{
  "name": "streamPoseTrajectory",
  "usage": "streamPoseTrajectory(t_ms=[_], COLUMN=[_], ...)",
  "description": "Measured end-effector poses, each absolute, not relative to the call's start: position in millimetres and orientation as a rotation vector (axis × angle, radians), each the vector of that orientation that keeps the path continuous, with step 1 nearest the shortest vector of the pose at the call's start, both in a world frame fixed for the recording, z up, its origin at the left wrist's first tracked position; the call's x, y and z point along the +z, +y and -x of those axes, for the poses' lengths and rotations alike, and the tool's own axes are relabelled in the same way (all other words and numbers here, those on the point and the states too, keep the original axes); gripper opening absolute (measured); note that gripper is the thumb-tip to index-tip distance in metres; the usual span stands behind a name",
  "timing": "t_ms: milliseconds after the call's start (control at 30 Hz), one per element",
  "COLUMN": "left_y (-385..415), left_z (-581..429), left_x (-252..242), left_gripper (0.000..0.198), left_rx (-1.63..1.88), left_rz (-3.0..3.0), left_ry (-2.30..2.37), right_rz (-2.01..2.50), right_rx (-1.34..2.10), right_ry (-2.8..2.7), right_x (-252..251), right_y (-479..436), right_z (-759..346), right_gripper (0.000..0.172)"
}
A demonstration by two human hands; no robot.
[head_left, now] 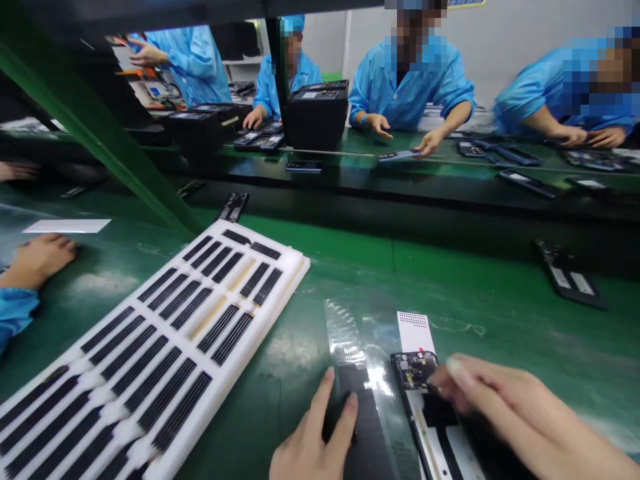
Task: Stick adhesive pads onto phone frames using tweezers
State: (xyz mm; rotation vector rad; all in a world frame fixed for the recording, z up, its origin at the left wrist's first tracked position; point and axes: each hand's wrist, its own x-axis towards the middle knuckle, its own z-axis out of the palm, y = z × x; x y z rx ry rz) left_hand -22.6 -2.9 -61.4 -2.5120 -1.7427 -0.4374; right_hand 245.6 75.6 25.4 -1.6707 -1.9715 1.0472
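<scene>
An opened smartphone (416, 371) lies at the lower right, its circuit board showing at the top and a black patch below. Over its right edge my right hand (510, 407) is closed in a pinch, the fingertips slightly blurred; what they hold, if anything, cannot be made out. My left hand (315, 437) lies to the left of the phone with two fingers stretched apart, touching the edge of a strip of clear film with dark pieces (367, 427). Past the phone's top end is a white sheet with small dark dots (414, 323).
A white foam tray (300, 263) with rows of black strips stands at left. Another person's hand (40, 260) rests near a white card (67, 226). A green post (105, 127) slants across. Beyond, people in blue work at a line with phones (570, 273) and black bins (317, 117).
</scene>
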Motion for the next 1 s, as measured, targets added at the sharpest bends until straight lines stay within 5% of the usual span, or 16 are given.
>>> streamPoseTrajectory(t_ms=[167,467,1000], left_y=[8,9,5], left_z=[20,8,-5], left_x=[-58,-59,-51], left_gripper=[0.053,0.058,0.058], left_rx=[-0.263,-0.207,-0.271], left_rz=[2.573,2.533,2.529], left_ry=[-1.658,-1.732,-1.982], right_rz=[1.503,1.384,1.376], right_rx=[1.454,1.449,1.447], right_ry=[-1.513,-1.825,-1.521], right_x=[20,-14,-7], right_y=[127,122,119], right_z=[-208,-201,-201], right_gripper=[0.072,0.03,0.042])
